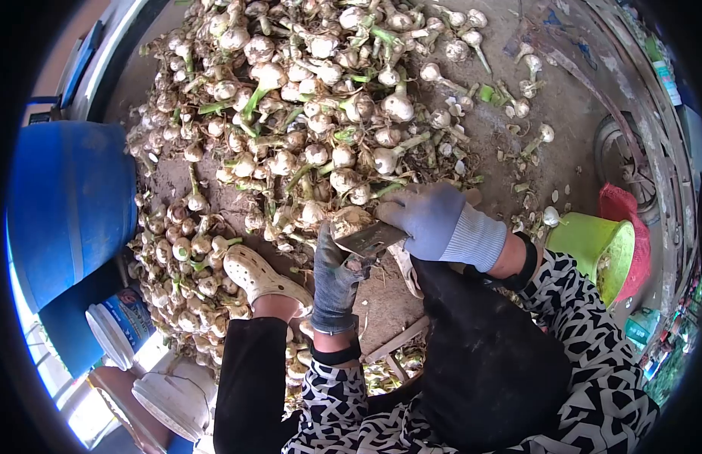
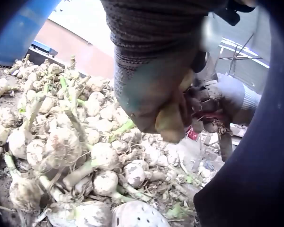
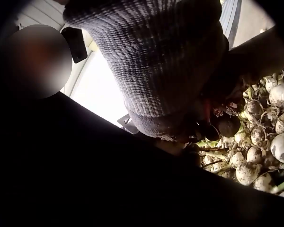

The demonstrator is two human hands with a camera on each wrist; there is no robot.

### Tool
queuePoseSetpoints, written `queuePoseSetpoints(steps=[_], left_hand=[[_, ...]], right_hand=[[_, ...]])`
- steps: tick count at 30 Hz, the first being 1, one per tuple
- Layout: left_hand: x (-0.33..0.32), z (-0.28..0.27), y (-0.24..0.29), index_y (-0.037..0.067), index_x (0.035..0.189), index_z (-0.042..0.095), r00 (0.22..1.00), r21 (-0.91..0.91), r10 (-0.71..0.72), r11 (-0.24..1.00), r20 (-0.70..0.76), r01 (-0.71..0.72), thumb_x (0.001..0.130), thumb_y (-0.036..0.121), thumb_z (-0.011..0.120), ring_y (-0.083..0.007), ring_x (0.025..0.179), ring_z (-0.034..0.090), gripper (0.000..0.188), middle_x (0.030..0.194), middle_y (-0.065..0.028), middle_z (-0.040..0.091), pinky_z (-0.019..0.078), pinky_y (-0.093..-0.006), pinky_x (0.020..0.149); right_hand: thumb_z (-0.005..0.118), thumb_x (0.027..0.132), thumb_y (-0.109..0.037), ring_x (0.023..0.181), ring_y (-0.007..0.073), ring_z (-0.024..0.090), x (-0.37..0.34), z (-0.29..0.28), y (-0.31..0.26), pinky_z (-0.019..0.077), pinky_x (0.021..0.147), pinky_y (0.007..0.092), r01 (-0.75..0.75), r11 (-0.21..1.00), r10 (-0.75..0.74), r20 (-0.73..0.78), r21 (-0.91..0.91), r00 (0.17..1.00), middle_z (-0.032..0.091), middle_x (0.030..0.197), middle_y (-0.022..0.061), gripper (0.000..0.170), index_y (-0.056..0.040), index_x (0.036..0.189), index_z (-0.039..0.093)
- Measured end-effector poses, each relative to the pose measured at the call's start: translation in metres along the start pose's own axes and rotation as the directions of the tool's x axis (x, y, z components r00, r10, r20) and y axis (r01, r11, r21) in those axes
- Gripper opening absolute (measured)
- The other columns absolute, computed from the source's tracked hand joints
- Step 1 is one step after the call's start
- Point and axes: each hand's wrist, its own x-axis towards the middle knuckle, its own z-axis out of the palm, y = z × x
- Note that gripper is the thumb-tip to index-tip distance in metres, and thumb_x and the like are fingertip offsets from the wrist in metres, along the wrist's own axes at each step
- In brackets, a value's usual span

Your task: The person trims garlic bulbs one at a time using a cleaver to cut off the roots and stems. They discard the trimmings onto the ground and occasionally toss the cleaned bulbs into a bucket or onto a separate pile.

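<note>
In the head view my left hand (image 1: pixel 336 284), in a dark grey glove, grips a garlic bulb (image 1: pixel 351 219) with a brown, rooty surface. My right hand (image 1: pixel 433 221), in a blue-grey glove, holds a knife with a wide flat blade (image 1: pixel 370 240), which lies across the near side of that bulb. The left wrist view shows the left glove (image 2: pixel 154 90) with curled fingers, close beside the right hand (image 2: pixel 232 97). In the right wrist view the right glove (image 3: pixel 151 90) hides most of the grip.
A big heap of garlic bulbs (image 1: pixel 313 98) with stems covers the ground ahead, and a smaller pile (image 1: pixel 188 265) lies at the left. Blue barrels (image 1: pixel 71 204) and white buckets (image 1: pixel 169 401) stand left. A green bucket (image 1: pixel 578 242) is at the right. A shoe (image 1: pixel 260 276) rests by the pile.
</note>
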Motion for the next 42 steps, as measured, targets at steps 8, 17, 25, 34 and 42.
queuePoseSetpoints(steps=[8,17,25,34,42], left_hand=[[-0.002,0.027,0.004,-0.007,0.139,0.025,0.995,0.239,0.018,0.971,-0.096,0.005,0.077,0.034,0.078,-0.0209,0.092,0.065,0.092,0.109,-0.0178,0.061,0.0551,-0.0298,0.076],[0.002,0.063,0.015,-0.004,0.122,0.043,0.983,0.162,0.098,0.979,0.156,-0.123,0.075,0.047,0.076,-0.0206,0.090,0.063,0.077,0.105,-0.0103,0.061,0.0530,-0.0332,0.081],[0.012,0.034,0.007,-0.002,0.127,0.043,0.949,0.232,-0.285,0.940,0.131,0.250,0.082,0.034,0.073,-0.0205,0.101,0.059,0.065,0.118,-0.0134,0.056,0.0506,-0.0298,0.086],[0.002,0.068,-0.002,0.003,0.109,0.054,0.999,-0.203,-0.053,0.978,-0.004,0.051,0.076,0.038,0.079,-0.0108,0.083,0.059,0.054,0.097,-0.0056,0.062,0.0492,-0.0232,0.072],[-0.088,-0.116,0.072,0.007,0.116,0.059,0.809,0.823,0.308,0.460,-0.501,0.334,0.080,0.012,0.064,-0.0237,0.094,0.060,0.037,0.108,-0.0117,0.062,0.0502,-0.0369,0.081]], right_hand=[[0.065,0.073,-0.023,0.081,0.0259,0.067,-0.020,-0.003,0.004,0.0551,0.061,0.0382,0.020,0.992,-0.028,-0.062,-0.125,0.998,0.064,0.104,0.0047,0.029,-0.0132,0.101,0.063],[0.059,0.087,-0.027,0.075,0.0275,0.069,-0.028,0.051,0.082,0.0546,0.068,0.0382,-0.540,0.797,0.560,0.002,0.269,0.828,0.069,0.084,0.0181,0.025,-0.0050,0.095,0.068],[0.062,0.084,-0.012,0.070,0.0173,0.063,-0.040,0.013,0.037,0.0495,0.068,0.0315,-0.420,0.646,0.342,0.250,0.638,0.906,0.068,0.081,0.0128,0.018,-0.0034,0.100,0.066],[0.064,0.084,-0.020,0.079,0.0259,0.068,-0.056,0.066,0.071,0.0505,0.069,0.0351,-0.315,0.715,0.377,0.035,0.625,0.926,0.068,0.084,0.0171,0.027,-0.0065,0.107,0.067],[0.064,0.088,-0.023,0.058,0.0123,0.058,-0.069,0.105,0.110,0.0446,0.055,0.0314,-0.704,0.528,0.729,0.172,0.474,0.662,0.064,0.067,0.0055,0.026,0.0025,0.094,0.066]])
